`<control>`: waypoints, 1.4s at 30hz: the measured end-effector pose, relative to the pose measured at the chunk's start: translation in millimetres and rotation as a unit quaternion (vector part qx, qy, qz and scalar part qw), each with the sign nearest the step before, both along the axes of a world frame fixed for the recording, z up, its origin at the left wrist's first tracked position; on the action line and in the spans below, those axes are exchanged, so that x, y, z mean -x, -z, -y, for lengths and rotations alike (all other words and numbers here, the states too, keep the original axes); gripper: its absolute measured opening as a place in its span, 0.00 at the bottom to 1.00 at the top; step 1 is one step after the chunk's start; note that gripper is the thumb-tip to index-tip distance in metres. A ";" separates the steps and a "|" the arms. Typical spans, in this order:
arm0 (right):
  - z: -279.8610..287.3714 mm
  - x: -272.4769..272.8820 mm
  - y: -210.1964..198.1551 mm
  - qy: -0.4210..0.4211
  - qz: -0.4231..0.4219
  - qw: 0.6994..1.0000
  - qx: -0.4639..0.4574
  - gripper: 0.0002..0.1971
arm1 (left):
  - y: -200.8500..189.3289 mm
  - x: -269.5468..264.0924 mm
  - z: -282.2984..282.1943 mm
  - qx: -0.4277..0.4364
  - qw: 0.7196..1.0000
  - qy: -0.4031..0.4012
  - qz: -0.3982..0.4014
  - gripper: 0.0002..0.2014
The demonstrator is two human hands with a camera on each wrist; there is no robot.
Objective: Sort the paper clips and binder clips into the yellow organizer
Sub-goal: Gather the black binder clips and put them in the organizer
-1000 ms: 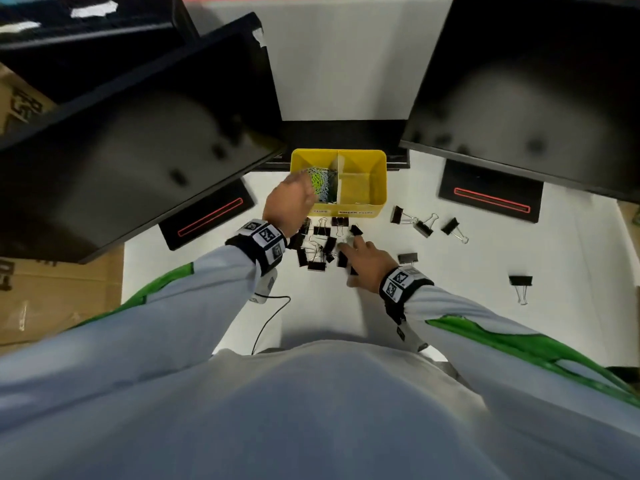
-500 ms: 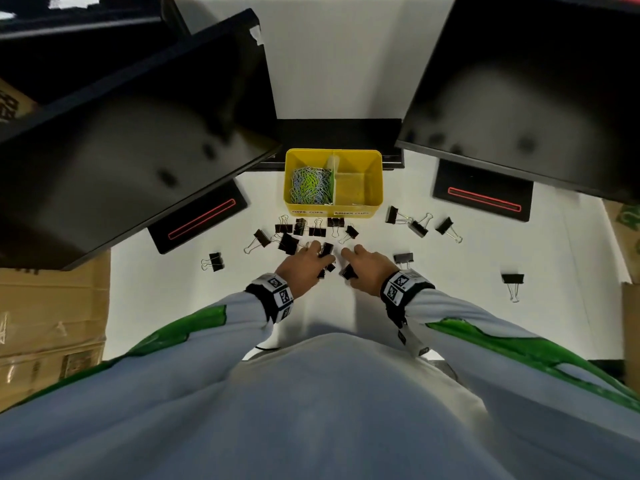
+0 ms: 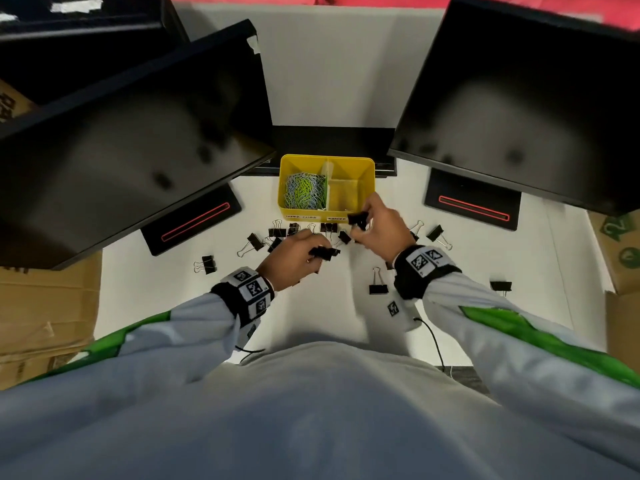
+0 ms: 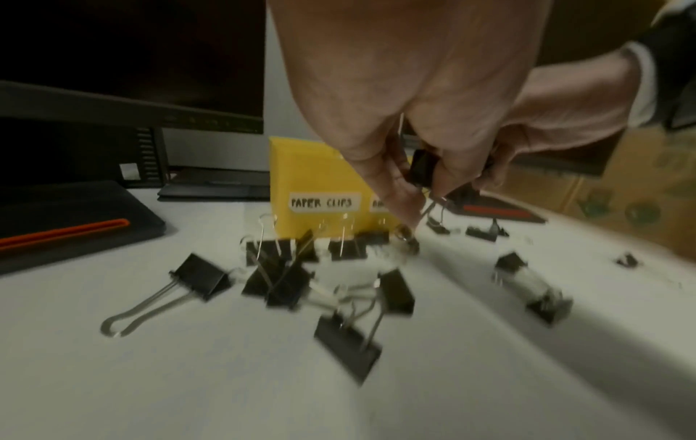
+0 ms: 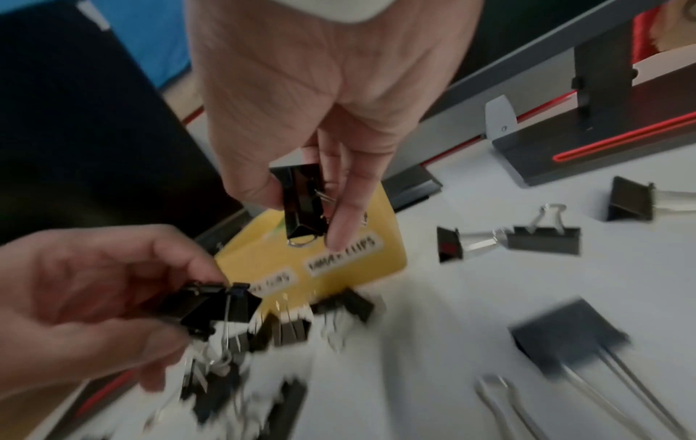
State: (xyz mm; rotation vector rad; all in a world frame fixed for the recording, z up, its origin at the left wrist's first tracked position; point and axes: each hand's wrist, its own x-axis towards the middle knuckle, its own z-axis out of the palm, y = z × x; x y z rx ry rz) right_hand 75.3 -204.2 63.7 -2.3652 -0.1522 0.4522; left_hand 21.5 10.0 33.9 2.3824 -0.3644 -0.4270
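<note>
Right hand (image 3: pixel 382 223) pinches a black binder clip (image 5: pixel 303 200) between thumb and fingers, held just above the near edge of the yellow box (image 3: pixel 365 168), right side. Left hand (image 3: pixel 294 258) grips another clip (image 3: pixel 323 252) over the loose clips (image 3: pixel 277 233) scattered on the white table (image 3: pixel 166 271) near the box. Paper clips (image 3: pixel 304 194) fill the left compartment.

Yellow organizer (image 3: pixel 367 169): paper clips (image 3: pixel 304 195) in its left compartment. My right hand (image 3: pixel 382 225) pinches a black binder clip (image 3: pixel 357 220) at its front rim. My left hand (image 3: pixel 294 259) holds binder clips (image 3: pixel 323 252). Loose binder clips (image 3: pixel 277 233) lie on the white counter (image 3: pixel 322 306).
</note>
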 end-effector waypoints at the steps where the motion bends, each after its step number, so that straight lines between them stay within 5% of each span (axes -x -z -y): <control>1: -0.6 -10.1 -5.2 0.020 0.009 1.000 -0.016 0.17 | -9.5 -6.1 1.7 0.022 1.000 -0.018 0.002 0.15; 9: -12.6 -78.0 -15.0 0.121 -0.058 0.990 -0.048 0.13 | -59.3 -81.9 32.0 0.108 0.979 -0.174 0.028 0.16; 16: -9.4 -84.2 -3.0 0.085 -0.059 0.994 0.013 0.16 | -37.0 -98.1 40.8 0.020 0.993 -0.115 -0.001 0.25; 20: -5.8 -47.1 -3.2 -0.024 0.110 0.991 0.071 0.12 | -32.0 -67.8 15.0 0.031 0.996 -0.084 0.016 0.10; 23: -15.2 -18.7 12.0 -0.178 0.102 0.972 0.117 0.12 | -8.3 -39.5 -12.5 -0.041 0.998 -0.056 0.001 0.08; 27: -32.8 -4.5 46.1 -0.268 -0.005 0.934 0.236 0.31 | 23.6 -13.1 -44.5 -0.249 0.965 -0.067 -0.044 0.32; 31: -48.5 -6.6 60.7 -0.255 -0.061 0.925 0.275 0.45 | 37.0 -10.0 -56.8 -0.269 0.947 -0.107 -0.136 0.49; 42: -36.8 21.8 66.4 -0.235 -0.092 0.927 0.279 0.33 | 50.9 -1.6 -35.5 -0.236 0.963 -0.071 -0.104 0.21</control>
